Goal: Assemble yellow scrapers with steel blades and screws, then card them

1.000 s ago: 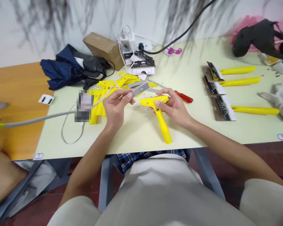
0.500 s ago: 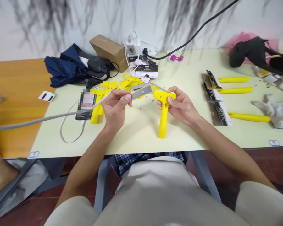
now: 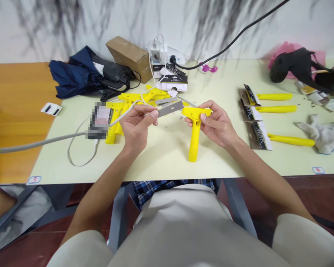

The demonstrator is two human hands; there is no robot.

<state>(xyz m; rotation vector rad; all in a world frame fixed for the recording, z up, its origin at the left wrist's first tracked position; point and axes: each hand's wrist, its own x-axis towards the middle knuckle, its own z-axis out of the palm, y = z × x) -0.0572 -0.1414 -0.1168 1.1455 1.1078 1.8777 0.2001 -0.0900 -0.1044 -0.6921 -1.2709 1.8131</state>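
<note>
My left hand point(image 3: 137, 126) is closed, pinching one end of a flat grey metal blade point(image 3: 171, 108) with a small slot in its middle. The blade points right, its far end close beside the head of a yellow scraper handle point(image 3: 195, 135). I cannot tell whether the two touch. Holding that T-shaped handle by its head is my right hand point(image 3: 218, 124), thumb in front, while the grip hangs down. Behind my left hand lie several more yellow scraper handles point(image 3: 130, 98). Another metal blade point(image 3: 165, 100) and small screws point(image 3: 180, 117) rest on the table just beyond.
Several yellow scrapers with covered heads point(image 3: 291, 139) lie at the right, near white gloves point(image 3: 324, 135). A phone point(image 3: 100, 118) and cable point(image 3: 69, 137) are left. Behind stand a cardboard box point(image 3: 129, 55), a dark blue umbrella point(image 3: 75, 76) and a black-and-white box point(image 3: 174, 83).
The blade in my left hand has shifted slightly right and lies a little flatter. The scraper handle has moved slightly right too. The whole view has shifted a little.
</note>
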